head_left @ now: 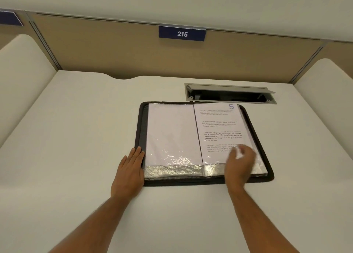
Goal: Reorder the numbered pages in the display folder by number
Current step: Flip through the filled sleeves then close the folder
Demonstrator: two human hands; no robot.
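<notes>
White surface [76, 138] in a partitioned booth, sign 215 [182, 34]. Display folder [256, 122] below the cable hatch [229, 94], open: page 5 [219, 126] right, blank sheet [172, 132] left. My left hand [129, 170] flat at the folder's left edge; my right hand [239, 162] blurred over page 5, grip untellable. Sorting looks unfinished.

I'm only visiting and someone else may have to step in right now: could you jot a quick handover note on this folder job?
Left hand: flat, fingers straight, resting on the left edge of the display folder.
Right hand: over the lower part of the right-hand page; blurred, so its grip cannot be told.
Folder lies open on the desk. Right sleeve shows page 5; the left page looks blank, no number visible.
Done: folder opened. Left: the order of the other pages cannot be seen, so check every sleeve and sort.
</notes>
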